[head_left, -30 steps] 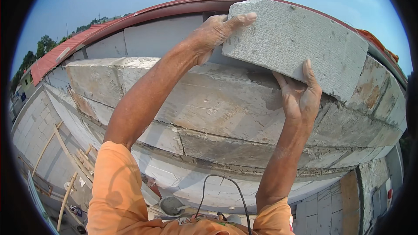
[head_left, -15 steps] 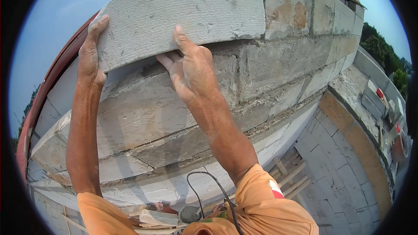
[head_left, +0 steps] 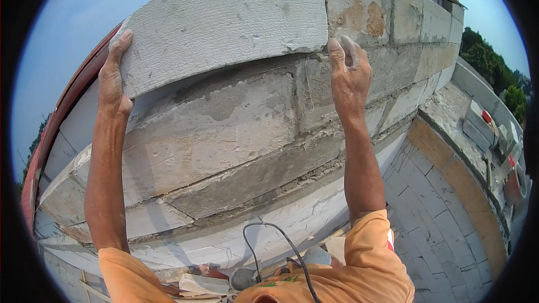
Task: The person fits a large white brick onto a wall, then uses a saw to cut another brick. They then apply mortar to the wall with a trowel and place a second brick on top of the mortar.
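A large pale grey aerated concrete block [head_left: 224,28] rests on top of the wall, its left end raised so that a dark wedge-shaped gap shows beneath. My left hand [head_left: 115,76] grips that left end, thumb on the front face and the other fingers hidden behind the edge. By the block's lower right corner is my right hand [head_left: 351,76], empty, its fingers loosely bent and thumb apart from them. The block's right end adjoins a stained block [head_left: 359,14] in the same row. Below lies the mortar-smeared block wall [head_left: 224,118].
A thin loop of string [head_left: 308,87] hangs on the wall. A black cable [head_left: 281,233] curves before my chest. On a ledge at the right lie grey blocks [head_left: 476,126], tools and a bucket [head_left: 514,188]. Red roof edging [head_left: 73,92] runs behind at the left.
My right hand has let go of the block's underside and moved right to its lower right corner. The left hand keeps its hold on the left end.
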Available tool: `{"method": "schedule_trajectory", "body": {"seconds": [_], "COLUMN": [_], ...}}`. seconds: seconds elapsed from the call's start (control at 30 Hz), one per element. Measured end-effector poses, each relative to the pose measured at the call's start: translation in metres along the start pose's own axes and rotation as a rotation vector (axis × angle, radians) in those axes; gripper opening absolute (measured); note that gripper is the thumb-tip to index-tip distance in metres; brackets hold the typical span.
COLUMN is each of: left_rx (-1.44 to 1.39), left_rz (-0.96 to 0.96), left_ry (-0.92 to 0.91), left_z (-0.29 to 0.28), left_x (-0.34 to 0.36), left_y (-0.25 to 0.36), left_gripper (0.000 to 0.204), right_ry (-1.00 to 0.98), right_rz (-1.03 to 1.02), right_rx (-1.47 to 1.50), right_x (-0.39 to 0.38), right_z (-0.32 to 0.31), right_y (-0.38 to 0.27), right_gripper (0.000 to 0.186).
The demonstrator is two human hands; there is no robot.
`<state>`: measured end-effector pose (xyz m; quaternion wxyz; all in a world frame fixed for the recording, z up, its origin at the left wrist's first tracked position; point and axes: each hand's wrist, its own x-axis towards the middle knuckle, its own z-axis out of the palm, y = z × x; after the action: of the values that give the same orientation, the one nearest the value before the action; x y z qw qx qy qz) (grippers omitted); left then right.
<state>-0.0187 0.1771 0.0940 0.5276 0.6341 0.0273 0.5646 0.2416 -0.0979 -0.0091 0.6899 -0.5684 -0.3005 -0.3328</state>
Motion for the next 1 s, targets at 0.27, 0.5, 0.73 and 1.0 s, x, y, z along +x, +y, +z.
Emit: {"method": "schedule_trajectory", "body": {"seconds": [0.27, 0.5, 0.73, 1.0], "left_rx": [-0.029, 0.071, 0.058, 0.121], "left_rz": [-0.005, 0.022, -0.021, -0.129], "left_ry": [-0.011, -0.001, 0.04, -0.07], "left_z": [0.005, 0.004, 0.006, -0.003], "left_x": [0.0, -0.005, -0.014, -0.026], "left_y": [0.001, -0.011, -0.027, -0.027], "left_gripper": [0.059, 0.07, 0.072, 0.084], "right_ry": [-0.146, -0.057, -0.106, -0.093], "right_rz": [-0.12, -0.26, -0.28, -0.386], "right_rx": [-0.018, -0.188, -0.286, -0.262], "right_x": [0.031, 0.029, 0.042, 0.041], "right_z": [0.022, 0.033, 0.019, 0.015], "right_y": [0.004, 0.01, 0.007, 0.017], "right_gripper": [0.046, 0.038, 0.032, 0.028]}}
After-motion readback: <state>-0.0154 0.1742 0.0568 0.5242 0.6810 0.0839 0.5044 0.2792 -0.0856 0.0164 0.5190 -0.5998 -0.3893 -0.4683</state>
